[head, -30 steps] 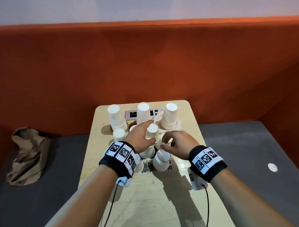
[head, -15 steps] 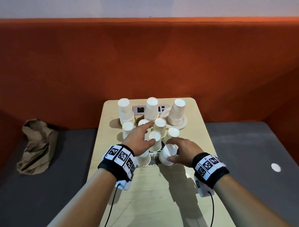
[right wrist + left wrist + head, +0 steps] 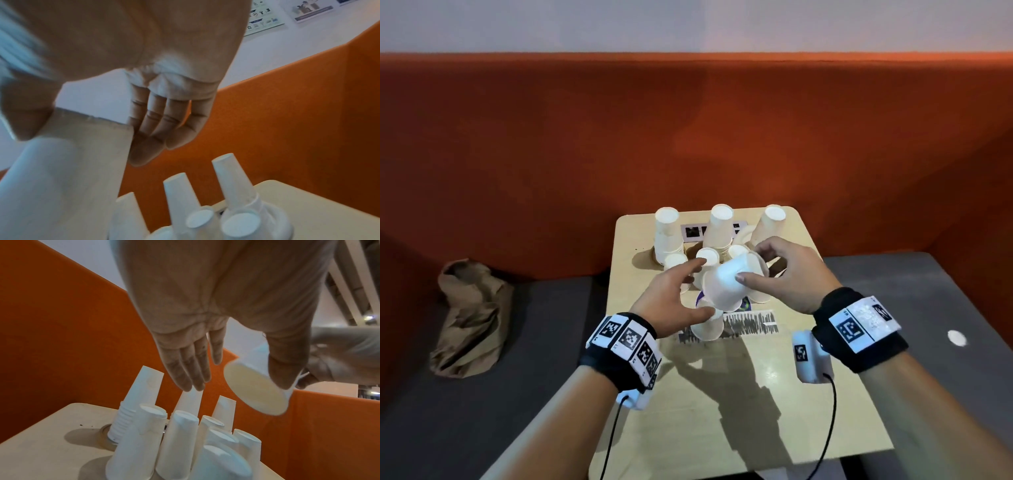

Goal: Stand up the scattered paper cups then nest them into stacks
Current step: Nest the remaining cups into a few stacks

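Several white paper cups stand upside down in a cluster on the small wooden table (image 3: 774, 394). Three tall nested stacks (image 3: 719, 229) rise at the back, and single cups (image 3: 707, 329) stand in front of them. My right hand (image 3: 750, 263) grips one paper cup (image 3: 722, 291) by its rim end and holds it tilted in the air above the cluster. My left hand (image 3: 697, 287) is beside that cup with its fingers (image 3: 191, 379) straight, the thumb lying against the cup's (image 3: 255, 391) side. In the right wrist view the held cup (image 3: 68, 170) fills the lower left.
A crumpled brown paper bag (image 3: 472, 315) lies on the grey bench at the left. An orange partition (image 3: 688, 137) closes off the back and sides. A marker strip (image 3: 691, 232) and a printed sheet (image 3: 750, 325) lie on the table. The table's near half is bare wood.
My right hand has lifted a cup off the table and tilted it above the cluster. My left hand has left the standing cup it touched and come up beside the lifted one.
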Action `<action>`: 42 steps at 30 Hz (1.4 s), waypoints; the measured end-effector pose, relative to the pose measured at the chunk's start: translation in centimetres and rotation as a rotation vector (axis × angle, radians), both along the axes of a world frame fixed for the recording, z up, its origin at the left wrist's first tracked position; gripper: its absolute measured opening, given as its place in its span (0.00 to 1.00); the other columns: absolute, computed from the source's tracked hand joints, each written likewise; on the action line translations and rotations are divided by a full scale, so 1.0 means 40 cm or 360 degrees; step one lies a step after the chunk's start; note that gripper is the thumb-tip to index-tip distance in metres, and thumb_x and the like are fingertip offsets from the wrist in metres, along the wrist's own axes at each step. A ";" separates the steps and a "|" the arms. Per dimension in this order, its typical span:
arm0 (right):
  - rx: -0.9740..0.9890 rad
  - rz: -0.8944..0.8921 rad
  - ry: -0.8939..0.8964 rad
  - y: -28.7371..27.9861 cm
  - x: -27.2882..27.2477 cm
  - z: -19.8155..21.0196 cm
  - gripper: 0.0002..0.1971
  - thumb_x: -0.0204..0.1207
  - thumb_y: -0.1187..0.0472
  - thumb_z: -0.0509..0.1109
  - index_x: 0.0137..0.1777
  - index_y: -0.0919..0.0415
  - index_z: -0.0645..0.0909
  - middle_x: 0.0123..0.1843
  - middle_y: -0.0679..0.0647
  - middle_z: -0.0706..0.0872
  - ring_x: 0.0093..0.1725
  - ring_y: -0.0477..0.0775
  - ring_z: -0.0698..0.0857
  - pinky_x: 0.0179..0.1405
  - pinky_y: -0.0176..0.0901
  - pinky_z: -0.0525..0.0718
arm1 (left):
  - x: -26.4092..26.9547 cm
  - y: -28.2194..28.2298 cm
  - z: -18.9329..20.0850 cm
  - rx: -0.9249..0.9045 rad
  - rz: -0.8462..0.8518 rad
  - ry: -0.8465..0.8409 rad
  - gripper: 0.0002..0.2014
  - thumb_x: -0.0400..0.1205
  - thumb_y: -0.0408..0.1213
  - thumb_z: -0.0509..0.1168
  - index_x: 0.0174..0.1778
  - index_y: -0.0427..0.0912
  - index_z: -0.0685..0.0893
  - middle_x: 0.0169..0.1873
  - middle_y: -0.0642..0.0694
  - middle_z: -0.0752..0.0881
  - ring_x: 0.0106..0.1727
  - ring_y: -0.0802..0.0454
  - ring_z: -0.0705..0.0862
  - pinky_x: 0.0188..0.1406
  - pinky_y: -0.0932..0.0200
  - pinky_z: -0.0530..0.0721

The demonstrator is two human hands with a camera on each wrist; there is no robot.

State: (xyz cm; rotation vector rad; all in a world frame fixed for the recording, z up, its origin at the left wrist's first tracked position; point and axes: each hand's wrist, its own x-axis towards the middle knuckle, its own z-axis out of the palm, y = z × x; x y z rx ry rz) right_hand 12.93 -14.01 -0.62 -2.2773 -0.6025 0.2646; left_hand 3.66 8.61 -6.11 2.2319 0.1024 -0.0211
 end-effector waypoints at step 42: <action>-0.0644 0.0076 -0.0060 0.223 -0.196 -0.237 0.24 0.81 0.58 0.68 0.77 0.44 0.74 0.81 0.44 0.72 0.74 0.53 0.78 0.69 0.49 0.79 | -0.212 0.210 -0.023 -0.0049 0.0432 -0.0059 0.46 0.70 0.50 0.80 0.80 0.52 0.60 0.67 0.51 0.74 0.64 0.53 0.77 0.63 0.56 0.77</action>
